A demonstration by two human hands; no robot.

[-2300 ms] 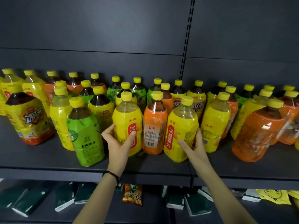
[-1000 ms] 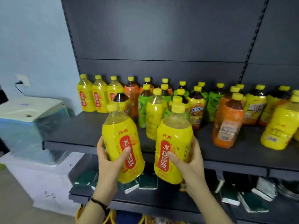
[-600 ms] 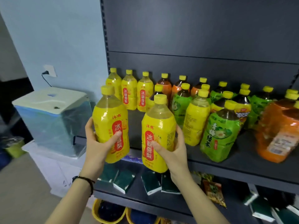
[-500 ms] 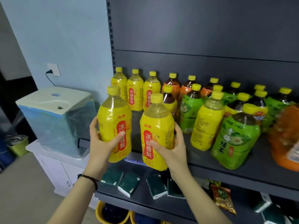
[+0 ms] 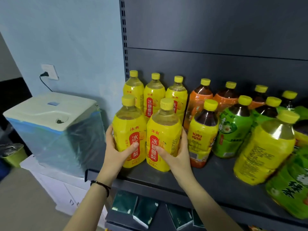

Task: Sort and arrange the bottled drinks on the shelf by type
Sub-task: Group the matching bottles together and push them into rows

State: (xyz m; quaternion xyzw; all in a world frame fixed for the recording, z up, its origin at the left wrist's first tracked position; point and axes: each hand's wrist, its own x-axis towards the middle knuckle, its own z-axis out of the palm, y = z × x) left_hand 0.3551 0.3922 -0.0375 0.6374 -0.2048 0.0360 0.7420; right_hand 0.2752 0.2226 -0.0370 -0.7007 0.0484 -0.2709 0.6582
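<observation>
Both hands are clamped on bottles, one each. On one side the left hand (image 5: 116,154) wraps the left yellow bottle (image 5: 128,129) low on its body, fingers round the outer side and thumb pressed across the red label. Opposite, the right hand (image 5: 177,155) mirrors it on the right yellow bottle (image 5: 164,129), fingers curled round its right side and thumb on the lower label. Both bottles are upright and side by side at the front left corner of the shelf (image 5: 191,182). Their bases are at the shelf surface, but I cannot tell whether they rest on it. Just behind them, three matching yellow bottles (image 5: 154,95) line the back wall. To the right are orange bottles (image 5: 198,99), a dark tea bottle (image 5: 202,139) just beside the right hand, green bottles (image 5: 233,132) and a large yellow bottle (image 5: 265,152) nearer the front. A black band (image 5: 100,185) circles the left wrist.
</observation>
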